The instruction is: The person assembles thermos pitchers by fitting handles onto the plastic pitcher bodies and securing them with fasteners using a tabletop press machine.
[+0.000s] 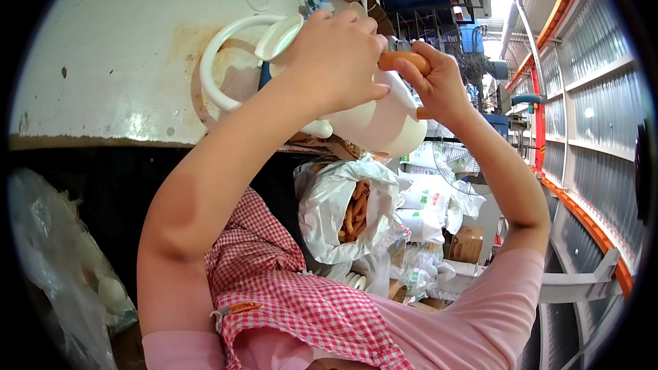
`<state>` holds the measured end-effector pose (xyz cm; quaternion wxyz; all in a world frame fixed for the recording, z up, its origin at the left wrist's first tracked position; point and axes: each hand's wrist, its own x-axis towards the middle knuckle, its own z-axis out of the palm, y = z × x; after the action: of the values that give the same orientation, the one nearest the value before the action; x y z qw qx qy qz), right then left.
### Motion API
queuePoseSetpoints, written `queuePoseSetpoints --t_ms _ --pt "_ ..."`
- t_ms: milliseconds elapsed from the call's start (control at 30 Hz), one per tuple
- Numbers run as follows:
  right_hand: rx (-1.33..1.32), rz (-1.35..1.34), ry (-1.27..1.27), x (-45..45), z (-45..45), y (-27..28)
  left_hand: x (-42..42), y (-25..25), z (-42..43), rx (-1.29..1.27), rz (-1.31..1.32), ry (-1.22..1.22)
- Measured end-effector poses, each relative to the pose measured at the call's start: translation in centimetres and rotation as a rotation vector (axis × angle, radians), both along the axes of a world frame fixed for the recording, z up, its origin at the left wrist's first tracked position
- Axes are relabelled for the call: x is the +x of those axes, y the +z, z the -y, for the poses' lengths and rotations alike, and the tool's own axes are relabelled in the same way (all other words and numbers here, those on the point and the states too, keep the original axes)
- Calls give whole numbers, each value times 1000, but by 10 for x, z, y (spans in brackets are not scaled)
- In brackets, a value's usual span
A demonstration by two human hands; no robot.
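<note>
A white plastic vessel (384, 123), which looks like a watering can, lies tilted over the table's edge. My left hand (336, 62) is closed over its body, hiding much of its upper side. From the vessel, a long curved white tube (209, 72) loops out to the left over the tabletop, and a flared white rim (277, 40) shows beside my left wrist. In my right hand (442, 85) is an orange-brown curved plastic handle (406, 63), held against the vessel's right side. My fingers cover the handle's middle; whether its ends are fastened cannot be seen.
Below the vessel, a white plastic bag (319, 212) holds several orange-brown pieces (355, 212). The stained white table (116, 62) lies to the left. Farther back are printed white sacks (425, 199), a cardboard box (466, 244) and a fan (458, 164).
</note>
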<state>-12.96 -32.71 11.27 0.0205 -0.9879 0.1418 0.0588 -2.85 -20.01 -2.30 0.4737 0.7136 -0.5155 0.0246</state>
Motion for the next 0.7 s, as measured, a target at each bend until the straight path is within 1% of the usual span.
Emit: queuePoseSetpoints --t_ms 100,167,600,700 --pt "28 -21 -12 1 4 2 1 -2 2 -4 -2 -11" --pt "23 -32 5 1 4 2 1 -6 5 -88 7 20" --pt "29 -62 -22 3 7 -1 2 -10 8 -108 11 -3" --pt "16 -75 -3 5 6 1 3 -9 7 -65 28 -12"
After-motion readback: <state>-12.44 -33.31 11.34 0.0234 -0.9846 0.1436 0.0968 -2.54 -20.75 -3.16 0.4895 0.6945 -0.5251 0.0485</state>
